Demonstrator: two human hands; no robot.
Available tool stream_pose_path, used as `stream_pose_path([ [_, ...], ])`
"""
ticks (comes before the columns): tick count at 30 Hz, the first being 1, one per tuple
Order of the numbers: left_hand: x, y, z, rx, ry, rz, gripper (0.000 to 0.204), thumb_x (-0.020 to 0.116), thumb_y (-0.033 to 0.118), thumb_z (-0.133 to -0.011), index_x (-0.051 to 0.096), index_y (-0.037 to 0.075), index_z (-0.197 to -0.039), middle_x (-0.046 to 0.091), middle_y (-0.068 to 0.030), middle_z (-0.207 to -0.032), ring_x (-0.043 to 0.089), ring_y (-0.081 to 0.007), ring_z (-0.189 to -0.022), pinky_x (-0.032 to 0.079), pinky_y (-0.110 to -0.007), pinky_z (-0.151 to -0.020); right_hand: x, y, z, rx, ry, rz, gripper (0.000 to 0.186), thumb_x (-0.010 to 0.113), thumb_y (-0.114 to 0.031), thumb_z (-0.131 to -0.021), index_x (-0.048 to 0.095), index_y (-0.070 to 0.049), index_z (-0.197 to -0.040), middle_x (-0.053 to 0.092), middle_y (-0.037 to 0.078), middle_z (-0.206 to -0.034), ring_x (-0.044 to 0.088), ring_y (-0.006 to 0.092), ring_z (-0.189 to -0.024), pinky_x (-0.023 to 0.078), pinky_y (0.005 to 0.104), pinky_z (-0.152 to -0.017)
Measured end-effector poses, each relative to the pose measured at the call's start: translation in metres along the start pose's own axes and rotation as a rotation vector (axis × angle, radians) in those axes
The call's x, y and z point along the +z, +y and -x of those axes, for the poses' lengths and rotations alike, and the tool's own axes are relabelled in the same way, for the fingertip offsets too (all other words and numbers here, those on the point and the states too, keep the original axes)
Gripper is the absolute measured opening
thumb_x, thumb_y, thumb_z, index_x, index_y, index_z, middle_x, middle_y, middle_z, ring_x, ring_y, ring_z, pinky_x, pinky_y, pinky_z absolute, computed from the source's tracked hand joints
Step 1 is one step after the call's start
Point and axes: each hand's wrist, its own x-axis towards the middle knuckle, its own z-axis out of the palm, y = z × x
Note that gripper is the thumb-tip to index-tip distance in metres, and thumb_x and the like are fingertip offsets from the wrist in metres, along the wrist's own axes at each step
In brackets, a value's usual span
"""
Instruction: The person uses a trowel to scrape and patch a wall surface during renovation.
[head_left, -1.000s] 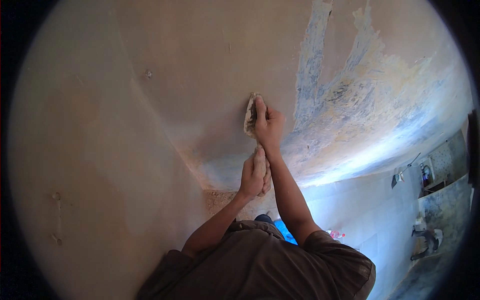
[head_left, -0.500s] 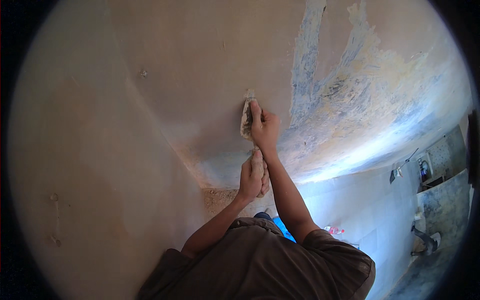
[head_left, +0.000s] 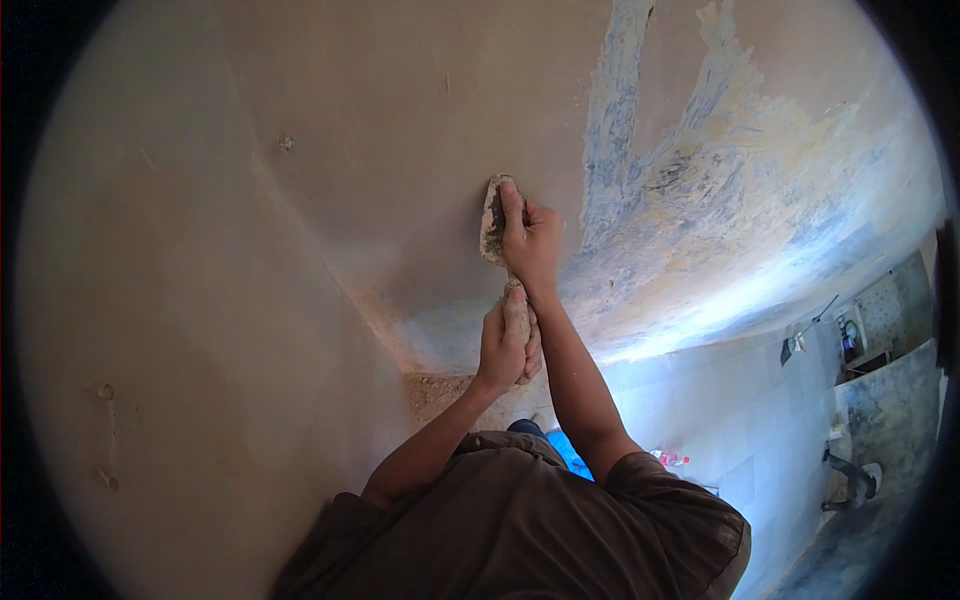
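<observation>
A pointed trowel caked with putty lies against the brown wall in front of me. My left hand is closed round its handle, lower down. Further up, my right hand grips the blade by its right edge, thumb pressed along the face and the other fingers curled partly out of sight. My right wrist comes close to the trowel's neck, just above the left hand. The wall under the blade looks smooth and brown.
Right of the trowel, the wall has a rough blue-grey and yellowish patch. A wall corner runs down on the left. Rubble lies at its foot. A bottle with red on it and something blue are low behind my right arm.
The trowel and both hands have shifted slightly up the wall. The blade now covers the small pale spot that showed above its tip.
</observation>
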Motion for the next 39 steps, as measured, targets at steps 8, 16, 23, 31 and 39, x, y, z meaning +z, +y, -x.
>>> stream_pose_path([
  [8,0.0,-0.006,0.005,-0.053,0.005,0.017,0.047,0.03,0.05,-0.1,0.04,0.008,-0.082,0.034,-0.0008,-0.046,0.033,-0.0102,-0.031,0.029,-0.026,-0.029,-0.003,0.007,0.008,0.11,-0.069,0.023,0.053,0.058,-0.04,-0.093,0.058,0.003,-0.062,0.041,0.003,-0.045,0.035,0.007,-0.047,0.029,0.032,-0.043],
  [16,-0.001,0.002,0.0,0.006,0.003,-0.007,0.046,0.03,0.05,-0.1,0.039,0.008,-0.082,0.034,-0.0009,-0.046,0.033,-0.0098,-0.031,0.029,-0.026,-0.029,0.006,-0.003,-0.004,0.038,-0.02,-0.105,0.054,0.058,-0.037,-0.094,0.055,0.003,-0.058,0.037,0.0,-0.045,0.033,0.0063,-0.048,0.027,0.0313,-0.042],
  [23,0.001,-0.006,0.008,-0.038,0.016,0.026,0.045,0.032,0.047,-0.1,0.04,0.007,-0.081,0.035,-0.0009,-0.046,0.033,-0.0095,-0.03,0.028,-0.026,-0.028,0.0,0.013,0.01,0.043,-0.032,-0.024,0.055,0.059,-0.037,-0.093,0.053,0.002,-0.055,0.037,-0.001,-0.045,0.032,0.0059,-0.048,0.024,0.0319,-0.041],
  [31,0.003,0.001,0.007,-0.027,0.023,0.045,0.044,0.035,0.045,-0.101,0.04,0.006,-0.08,0.036,-0.0005,-0.046,0.033,-0.0089,-0.03,0.027,-0.026,-0.028,0.004,0.004,0.006,0.093,0.008,-0.14,0.054,0.06,-0.039,-0.091,0.058,0.005,-0.059,0.042,0.013,-0.042,0.036,0.0138,-0.041,0.031,0.037,-0.042],
  [39,0.001,0.002,0.01,-0.047,0.033,0.046,0.044,0.036,0.045,-0.1,0.04,0.007,-0.08,0.036,-0.0002,-0.046,0.033,-0.0087,-0.03,0.028,-0.026,-0.028,0.0,0.006,0.008,0.127,-0.066,-0.036,0.054,0.06,-0.039,-0.091,0.059,0.004,-0.059,0.042,0.011,-0.042,0.036,0.0119,-0.042,0.031,0.0359,-0.042],
])
